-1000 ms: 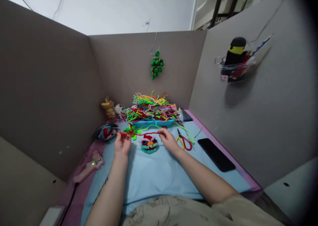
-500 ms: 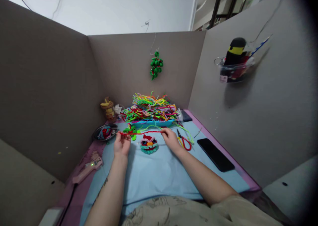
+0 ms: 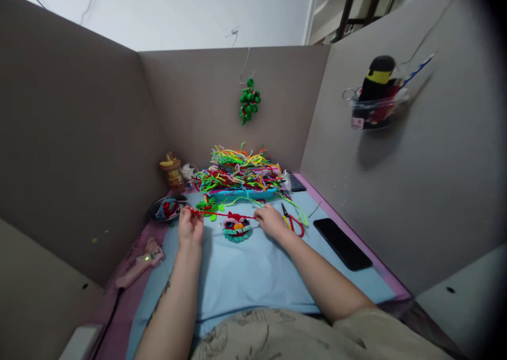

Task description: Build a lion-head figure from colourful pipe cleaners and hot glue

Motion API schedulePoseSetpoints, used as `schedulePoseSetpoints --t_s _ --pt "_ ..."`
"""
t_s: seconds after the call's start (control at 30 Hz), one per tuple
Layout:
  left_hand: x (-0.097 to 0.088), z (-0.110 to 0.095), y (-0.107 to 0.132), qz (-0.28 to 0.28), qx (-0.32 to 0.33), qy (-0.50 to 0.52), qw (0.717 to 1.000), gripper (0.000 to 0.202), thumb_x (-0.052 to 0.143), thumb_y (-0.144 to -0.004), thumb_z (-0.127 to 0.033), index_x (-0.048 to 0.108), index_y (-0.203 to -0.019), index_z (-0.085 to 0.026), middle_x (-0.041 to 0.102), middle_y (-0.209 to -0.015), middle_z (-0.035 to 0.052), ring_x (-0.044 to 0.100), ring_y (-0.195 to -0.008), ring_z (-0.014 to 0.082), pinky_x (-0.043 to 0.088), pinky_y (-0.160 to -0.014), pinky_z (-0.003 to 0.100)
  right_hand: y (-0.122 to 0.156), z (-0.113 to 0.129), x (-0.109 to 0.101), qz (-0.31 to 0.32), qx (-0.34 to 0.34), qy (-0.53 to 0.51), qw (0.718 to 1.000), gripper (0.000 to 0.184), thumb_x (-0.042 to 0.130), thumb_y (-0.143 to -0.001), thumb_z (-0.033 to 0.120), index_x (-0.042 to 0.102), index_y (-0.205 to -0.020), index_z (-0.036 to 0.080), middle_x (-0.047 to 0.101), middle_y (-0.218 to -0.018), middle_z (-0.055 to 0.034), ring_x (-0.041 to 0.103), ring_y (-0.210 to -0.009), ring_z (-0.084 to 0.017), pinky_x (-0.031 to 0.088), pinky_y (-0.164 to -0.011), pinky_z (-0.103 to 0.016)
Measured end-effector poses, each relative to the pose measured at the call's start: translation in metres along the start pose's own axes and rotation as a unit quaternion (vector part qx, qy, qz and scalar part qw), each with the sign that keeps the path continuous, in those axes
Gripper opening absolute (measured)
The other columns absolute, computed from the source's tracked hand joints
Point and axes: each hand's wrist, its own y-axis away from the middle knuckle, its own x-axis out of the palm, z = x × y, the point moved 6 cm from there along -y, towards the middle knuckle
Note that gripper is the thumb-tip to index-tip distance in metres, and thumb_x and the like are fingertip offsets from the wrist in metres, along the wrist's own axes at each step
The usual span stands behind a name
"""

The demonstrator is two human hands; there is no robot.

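A red pipe cleaner (image 3: 222, 214) stretches nearly level between my two hands. My left hand (image 3: 191, 226) pinches its left end, palm turned up. At the other end, the fingers of my right hand (image 3: 270, 223) are closed on it. Just below the strand, on the blue cloth (image 3: 245, 275), lies a fuzzy face-like piece (image 3: 237, 229) in red, pink and teal with an orange middle. Behind the strand, near my left hand, is a green fuzzy figure (image 3: 208, 207). Red-and-yellow-handled scissors (image 3: 293, 224) lie right of my right hand.
A heap of colourful pipe cleaners (image 3: 241, 170) fills a blue tray (image 3: 245, 195) at the back. A dark bowl (image 3: 160, 212) and a pink glue gun (image 3: 140, 267) are left, a black phone (image 3: 343, 244) right. Grey panels (image 3: 237, 64) enclose the table; a plastic cup (image 3: 378, 109) hangs on one.
My right hand has shifted slightly left and my left hand slightly left and down. The red pipe cleaner now slants down to the right, closer to the face-like piece.
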Motion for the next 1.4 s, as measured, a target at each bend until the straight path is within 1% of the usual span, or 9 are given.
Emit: schedulePoseSetpoints --t_s 0.2,0.47,0.73,0.83,0.93,1.1,1.2,1.27,1.4 --pt "-0.002 -0.006 -0.003 0.002 0.027 -0.014 1.000 0.014 0.059 -0.080 -0.011 0.054 -0.068 -0.017 0.057 -0.056 -0.0070 0.052 -0.046 0.0048 0.041 -0.054 0.019 0.001 0.009 0.001 0.018 -0.029 0.011 0.999 0.019 0.054 -0.074 0.010 0.068 -0.072 0.022 0.068 -0.077 -0.0056 0.051 -0.084 -0.022 0.037 -0.071 -0.030" --pt "-0.003 -0.004 -0.006 0.010 0.043 -0.020 0.999 0.015 0.061 -0.079 -0.012 0.054 -0.067 -0.017 0.056 -0.052 -0.0070 0.053 -0.047 0.0050 0.044 -0.059 0.020 0.001 0.010 -0.005 0.029 -0.047 0.019 0.998 0.022 0.055 -0.065 0.003 0.068 -0.066 0.021 0.068 -0.072 -0.0083 0.051 -0.082 -0.025 0.035 -0.068 -0.032" --pt "0.006 0.001 0.006 0.038 0.029 -0.023 0.999 0.007 0.063 -0.078 -0.015 0.059 -0.074 -0.018 0.061 -0.060 -0.0062 0.055 -0.051 0.0045 0.044 -0.061 0.019 0.001 -0.004 -0.005 -0.007 0.030 -0.085 0.996 0.016 0.051 -0.074 0.011 0.064 -0.069 0.020 0.066 -0.077 -0.0049 0.055 -0.079 -0.019 0.039 -0.072 -0.028" --pt "0.015 0.006 0.014 0.061 0.017 -0.029 0.998 0.011 0.057 -0.083 -0.016 0.062 -0.091 -0.021 0.068 -0.085 -0.0006 0.062 -0.069 0.0075 0.046 -0.071 0.022 0.002 -0.001 -0.004 -0.012 0.052 -0.198 0.979 0.012 0.051 -0.074 0.015 0.061 -0.068 0.018 0.063 -0.072 -0.0021 0.055 -0.070 -0.016 0.041 -0.067 -0.026" --pt "0.018 0.014 0.019 0.062 -0.012 -0.028 0.998 0.017 0.048 -0.088 -0.025 0.061 -0.099 -0.024 0.063 -0.113 0.0046 0.062 -0.093 0.0132 0.046 -0.080 0.028 0.001 -0.003 -0.003 -0.046 0.091 -0.311 0.945 0.007 0.053 -0.071 0.021 0.058 -0.069 0.017 0.059 -0.065 0.0007 0.052 -0.063 -0.014 0.040 -0.060 -0.025" --pt "0.016 0.026 0.022 0.064 -0.055 -0.066 0.994 0.015 0.050 -0.086 -0.020 0.061 -0.096 -0.019 0.061 -0.118 0.0080 0.061 -0.099 0.0152 0.046 -0.082 0.030 0.001 -0.006 0.007 -0.091 0.120 -0.431 0.890 0.009 0.056 -0.071 0.026 0.055 -0.071 0.017 0.054 -0.060 0.0027 0.050 -0.056 -0.012 0.039 -0.054 -0.023" --pt "0.020 0.041 0.030 0.116 -0.110 -0.118 0.980 0.017 0.058 -0.082 -0.024 0.062 -0.098 -0.018 0.063 -0.115 0.0100 0.061 -0.099 0.0180 0.047 -0.079 0.030 0.003 0.002 0.008 -0.108 0.113 -0.459 0.874 0.011 0.056 -0.072 0.028 0.054 -0.073 0.017 0.054 -0.061 0.0024 0.051 -0.057 -0.012 0.041 -0.056 -0.024" --pt "0.025 0.051 0.039 0.164 -0.126 -0.171 0.963 0.024 0.065 -0.076 -0.028 0.064 -0.098 -0.016 0.064 -0.111 0.0117 0.063 -0.095 0.0198 0.048 -0.077 0.030 0.006 0.011 0.005 -0.119 0.110 -0.455 0.876 0.011 0.056 -0.073 0.028 0.054 -0.073 0.018 0.055 -0.061 0.0022 0.051 -0.057 -0.013 0.042 -0.056 -0.024" --pt "0.033 0.061 0.057 0.222 -0.077 -0.325 0.916 0.029 0.075 -0.063 -0.025 0.069 -0.090 -0.015 0.071 -0.090 0.0095 0.065 -0.072 0.0176 0.049 -0.066 0.027 0.013 0.036 -0.002 -0.122 0.086 -0.383 0.912 0.007 0.053 -0.074 0.023 0.059 -0.074 0.018 0.058 -0.064 0.0005 0.052 -0.059 -0.014 0.042 -0.057 -0.025"
